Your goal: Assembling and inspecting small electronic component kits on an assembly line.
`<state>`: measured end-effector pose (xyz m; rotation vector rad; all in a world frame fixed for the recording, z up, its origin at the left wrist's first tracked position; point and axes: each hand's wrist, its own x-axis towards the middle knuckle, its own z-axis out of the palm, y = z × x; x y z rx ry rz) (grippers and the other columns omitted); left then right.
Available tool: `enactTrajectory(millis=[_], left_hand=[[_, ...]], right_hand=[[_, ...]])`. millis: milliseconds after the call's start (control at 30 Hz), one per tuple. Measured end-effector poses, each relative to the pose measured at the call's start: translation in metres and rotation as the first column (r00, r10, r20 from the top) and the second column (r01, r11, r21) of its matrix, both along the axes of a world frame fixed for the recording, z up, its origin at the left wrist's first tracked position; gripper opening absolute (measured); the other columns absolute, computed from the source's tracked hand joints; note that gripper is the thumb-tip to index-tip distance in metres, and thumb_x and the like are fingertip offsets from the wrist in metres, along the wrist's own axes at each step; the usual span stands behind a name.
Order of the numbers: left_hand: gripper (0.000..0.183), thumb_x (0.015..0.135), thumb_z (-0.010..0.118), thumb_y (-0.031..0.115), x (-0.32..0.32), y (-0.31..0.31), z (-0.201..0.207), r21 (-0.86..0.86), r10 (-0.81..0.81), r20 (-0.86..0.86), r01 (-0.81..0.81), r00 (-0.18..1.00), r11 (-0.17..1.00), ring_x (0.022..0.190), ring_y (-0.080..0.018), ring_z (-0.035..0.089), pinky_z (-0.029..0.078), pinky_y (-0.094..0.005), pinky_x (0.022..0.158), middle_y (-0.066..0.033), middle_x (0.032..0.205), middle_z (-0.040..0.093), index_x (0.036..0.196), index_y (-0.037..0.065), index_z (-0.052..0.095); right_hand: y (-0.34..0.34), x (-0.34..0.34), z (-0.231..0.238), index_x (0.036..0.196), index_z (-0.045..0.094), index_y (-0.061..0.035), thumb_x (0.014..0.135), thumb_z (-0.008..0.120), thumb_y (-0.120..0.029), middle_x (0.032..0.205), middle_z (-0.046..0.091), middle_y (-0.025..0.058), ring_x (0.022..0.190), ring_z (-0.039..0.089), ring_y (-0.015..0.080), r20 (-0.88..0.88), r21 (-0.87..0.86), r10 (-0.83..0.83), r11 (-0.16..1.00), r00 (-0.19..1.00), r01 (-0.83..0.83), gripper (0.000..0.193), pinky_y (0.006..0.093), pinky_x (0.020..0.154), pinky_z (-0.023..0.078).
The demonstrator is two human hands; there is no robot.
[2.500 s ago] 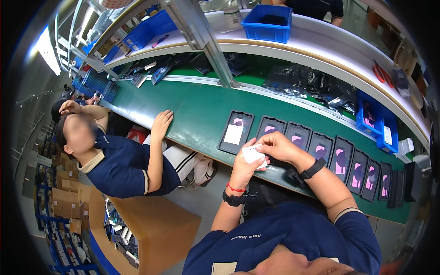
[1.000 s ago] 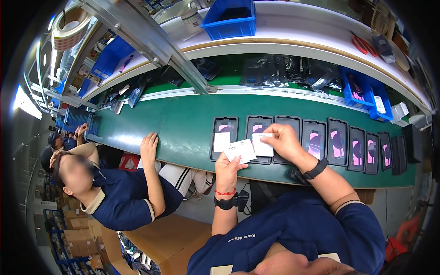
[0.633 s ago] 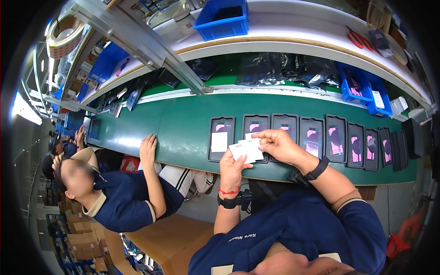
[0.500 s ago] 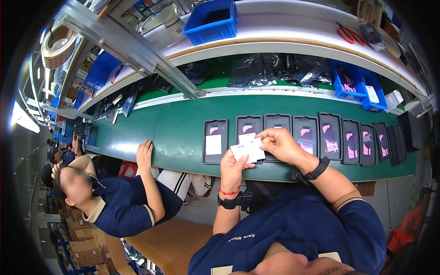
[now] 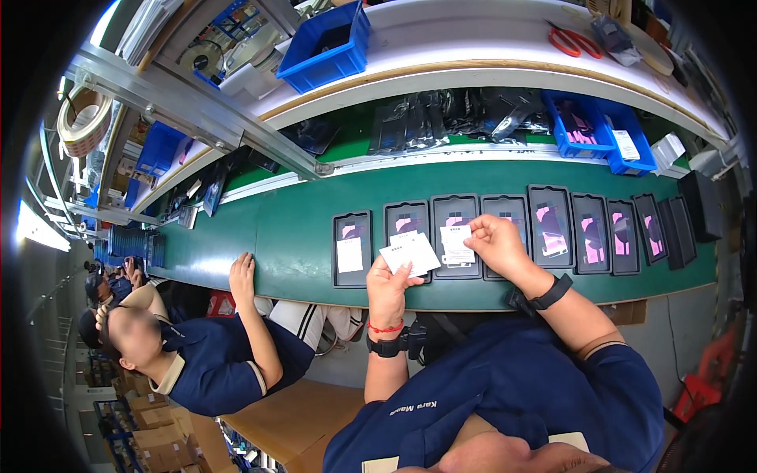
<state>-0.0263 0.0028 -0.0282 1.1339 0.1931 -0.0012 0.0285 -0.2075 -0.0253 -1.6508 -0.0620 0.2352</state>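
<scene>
My left hand (image 5: 386, 288) grips a small stack of white cards (image 5: 412, 257) near the table's front edge. Between the thumb and fingers of my right hand (image 5: 498, 245), a single white card (image 5: 456, 246) is pinched over the third black tray (image 5: 455, 202) from the left. I cannot tell whether that card touches the tray. The leftmost tray (image 5: 351, 217) has a white card (image 5: 349, 255) lying on its pink-and-dark flat part. Another white card (image 5: 403, 236) shows in the second tray (image 5: 404, 210), partly hidden by the stack.
More black trays with pink-and-dark parts (image 5: 551, 232) run along the green table (image 5: 292, 225) to the right, ending near a dark stack (image 5: 700, 206). Blue bins (image 5: 582, 150) stand behind them. A co-worker's hand (image 5: 243, 276) rests on the table's left edge.
My right hand has drawn apart from my left with one white card, which is now over the third tray. My left hand keeps the stack. The view has shifted slightly.
</scene>
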Motion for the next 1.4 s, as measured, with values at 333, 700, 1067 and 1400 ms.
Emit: enactTrajectory(millis=[333,700,1067,1400], left_hand=[[0.024,0.084,0.058,-0.001,0.010,-0.038,0.010,0.044,-0.181,0.015,0.180,0.983,0.983,0.082,-0.0134,0.062,0.057,-0.0244,0.060,-0.0100,0.099,0.063,0.108,-0.002,0.053],[0.027,0.086,0.057,0.002,0.023,-0.060,0.003,-0.059,-0.274,-0.064,0.271,0.959,0.961,0.082,-0.0150,0.064,0.056,-0.0288,0.068,-0.0080,0.100,0.063,0.112,0.001,0.051],[0.034,0.087,0.055,-0.001,0.025,-0.098,0.012,-0.037,-0.444,-0.017,0.444,0.896,0.896,0.095,-0.0155,0.060,0.056,-0.0280,0.073,-0.0072,0.105,0.059,0.119,0.002,0.045],[0.026,0.086,0.058,0.001,0.027,-0.120,0.009,-0.020,-0.472,-0.032,0.472,0.881,0.882,0.088,-0.0180,0.063,0.057,-0.0296,0.069,-0.0107,0.101,0.062,0.111,-0.002,0.051]], right_hand=[[-0.010,-0.008,0.012,0.106,0.058,0.0032,0.083,0.059,0.002,0.078,0.063,0.0013,0.072,0.055,0.0018,0.025,0.150,0.172,0.973,0.985,-0.174,0.022,0.0187,0.063,0.044],[-0.069,-0.020,0.000,0.101,0.057,0.0041,0.072,0.069,-0.002,0.081,0.065,0.0121,0.071,0.063,0.0206,0.449,-0.504,-0.014,0.822,0.893,0.266,0.031,0.0268,0.062,0.048],[-0.070,-0.027,0.028,0.110,0.054,0.0052,0.084,0.057,0.004,0.086,0.063,0.0039,0.077,0.058,0.0054,0.026,0.226,0.047,0.973,0.999,-0.052,0.026,0.0213,0.070,0.047],[-0.095,-0.036,0.028,0.098,0.056,0.0036,0.080,0.061,0.007,0.081,0.064,0.0062,0.076,0.061,0.0085,-0.028,0.351,-0.119,0.928,0.992,0.121,0.019,0.0208,0.070,0.050]])
